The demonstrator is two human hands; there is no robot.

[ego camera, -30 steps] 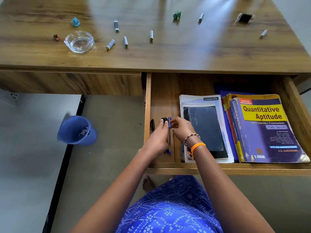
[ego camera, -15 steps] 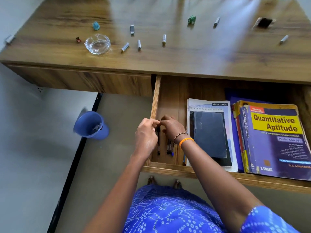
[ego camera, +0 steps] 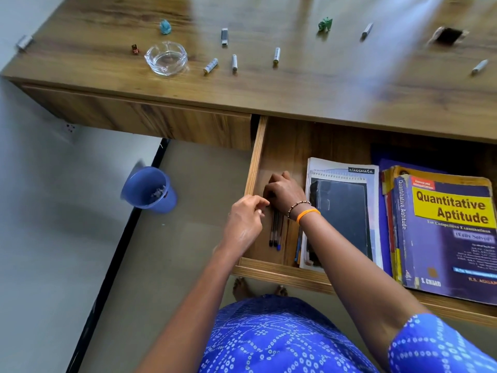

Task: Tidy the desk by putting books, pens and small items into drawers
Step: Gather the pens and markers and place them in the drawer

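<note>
Both hands (ego camera: 282,195) on pens (ego camera: 275,230) (in drawer (ego camera: 255,162)).

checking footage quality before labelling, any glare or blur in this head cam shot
Head view: pale streaks of window glare wash the desktop at upper right; the battery near the right edge looks smeared; wide-angle bending tilts the desk edge; the yellow book, pens and both hands in the drawer read sharp.

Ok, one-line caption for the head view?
Both hands line up pens in the open drawer beside books.
</note>
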